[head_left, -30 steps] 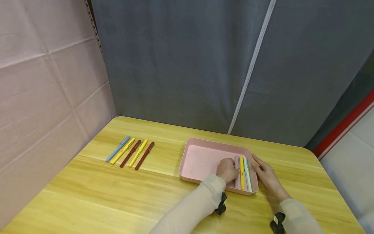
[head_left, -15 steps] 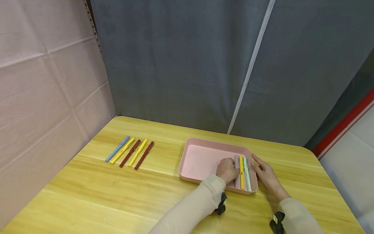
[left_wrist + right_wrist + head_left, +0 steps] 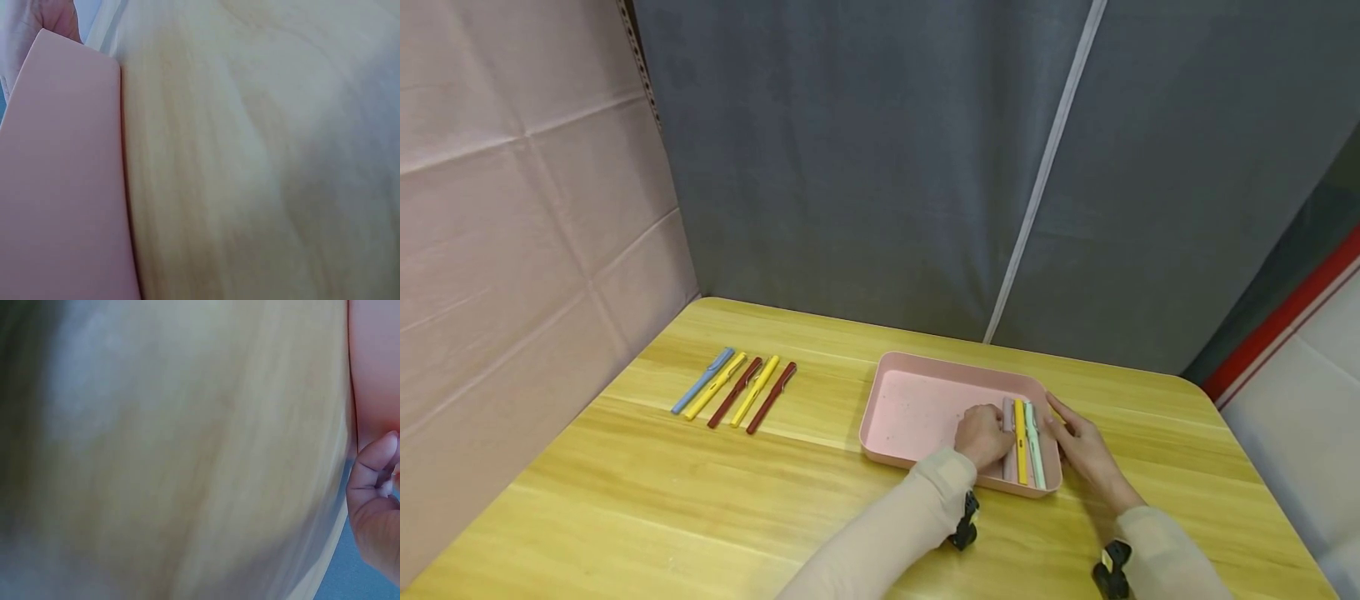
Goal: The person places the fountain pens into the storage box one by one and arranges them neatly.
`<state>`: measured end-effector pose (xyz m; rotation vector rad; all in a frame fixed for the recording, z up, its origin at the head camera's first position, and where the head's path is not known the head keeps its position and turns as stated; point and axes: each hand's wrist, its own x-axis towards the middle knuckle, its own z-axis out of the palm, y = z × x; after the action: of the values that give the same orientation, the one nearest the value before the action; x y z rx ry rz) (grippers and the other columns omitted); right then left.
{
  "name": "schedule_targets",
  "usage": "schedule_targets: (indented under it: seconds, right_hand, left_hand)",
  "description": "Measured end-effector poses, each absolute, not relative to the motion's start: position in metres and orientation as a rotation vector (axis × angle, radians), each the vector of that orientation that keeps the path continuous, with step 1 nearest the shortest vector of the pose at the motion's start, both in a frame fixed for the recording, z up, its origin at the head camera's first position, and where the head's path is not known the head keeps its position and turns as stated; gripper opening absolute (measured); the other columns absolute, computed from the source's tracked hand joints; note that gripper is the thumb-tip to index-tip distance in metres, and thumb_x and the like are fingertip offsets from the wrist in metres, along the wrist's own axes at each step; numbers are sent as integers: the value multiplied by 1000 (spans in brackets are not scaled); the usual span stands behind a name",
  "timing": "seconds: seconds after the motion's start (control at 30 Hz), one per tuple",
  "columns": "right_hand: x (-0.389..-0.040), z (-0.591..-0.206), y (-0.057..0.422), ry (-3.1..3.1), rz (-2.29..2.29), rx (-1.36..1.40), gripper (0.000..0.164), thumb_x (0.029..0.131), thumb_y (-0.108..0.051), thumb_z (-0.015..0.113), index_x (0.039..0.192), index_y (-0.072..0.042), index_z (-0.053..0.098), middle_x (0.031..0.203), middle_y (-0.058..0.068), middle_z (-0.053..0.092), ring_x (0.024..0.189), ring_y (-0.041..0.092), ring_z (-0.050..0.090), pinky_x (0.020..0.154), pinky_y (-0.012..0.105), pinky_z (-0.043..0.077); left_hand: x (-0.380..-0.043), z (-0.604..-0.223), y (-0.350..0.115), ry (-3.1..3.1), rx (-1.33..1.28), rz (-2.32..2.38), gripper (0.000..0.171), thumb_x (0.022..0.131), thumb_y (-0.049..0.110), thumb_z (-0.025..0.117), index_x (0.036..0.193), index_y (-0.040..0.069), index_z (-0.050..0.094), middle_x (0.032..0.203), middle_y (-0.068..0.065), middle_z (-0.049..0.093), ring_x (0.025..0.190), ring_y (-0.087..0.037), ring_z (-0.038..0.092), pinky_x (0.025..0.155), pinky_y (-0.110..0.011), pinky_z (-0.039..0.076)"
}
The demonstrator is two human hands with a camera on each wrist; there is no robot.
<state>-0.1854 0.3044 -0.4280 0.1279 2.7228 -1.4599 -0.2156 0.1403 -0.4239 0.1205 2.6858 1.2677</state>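
three pens (image 3: pixel 1022 442) crosswise in tray (image 3: pixel 917 408)

Soft, even light brightens my table (image 3: pixel 625 500) in the head view, with a faint shadow beside my right hand (image 3: pixel 1093 458). My 2 wrist views are hazy and bluish, the wood grain blurred, the right one dark along its left edge.

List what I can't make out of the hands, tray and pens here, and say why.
Head view: the fingertips of the left hand, hidden beneath the hand itself, so whether they grip the lilac pen is unclear.
Head view: any fine lettering on the five pens on the table, too small.
Left wrist view: the inside of the pink tray, hidden by its outer wall.
Right wrist view: most of the tray, cut off by the right edge.
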Motion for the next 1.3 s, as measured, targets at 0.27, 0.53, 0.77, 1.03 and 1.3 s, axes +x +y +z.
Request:
schedule_targets:
  seconds: [0.27,0.53,0.77,1.03,1.3]
  right_hand:
    - [-186,-429,305,2706,-1478,116,56,102,-30,40,150,-11,19,71,2,40,55,7,41,50,22,40]
    - [-185,-429,305,2705,-1484,107,56,102,-30,39,150,-11,19,71,1,41,55,7,41,50,21,40]
    - [-184,-427,305,2703,-1462,120,56,102,-30,39,151,-12,18,79,6,44,59,7,42,52,21,41]
    - [-184,-428,305,2705,-1474,112,56,102,-30,39,151,-11,18,77,5,43,58,6,42,52,21,41]
    - [-184,-428,304,2717,-1451,119,57,102,-32,39,151,-11,17,97,17,49,64,7,43,55,20,40]
  left_hand:
    - [-216,-424,138,2670,132,1294,24,80,17,74,100,6,67,75,1,52,70,-11,47,61,-22,41]
    - [-215,-420,133,2666,172,1299,28,80,17,73,104,5,67,70,1,49,69,-11,45,59,-21,37]
    - [-215,-415,129,2611,176,1363,35,82,18,72,113,5,65,72,2,49,69,-10,44,57,-20,36]
    - [-218,-415,126,2549,153,1440,39,80,18,74,115,6,63,86,1,56,74,-8,48,62,-20,44]
    - [-215,-407,117,2478,172,1546,37,81,13,73,115,7,62,89,0,58,67,-7,54,57,-19,48]
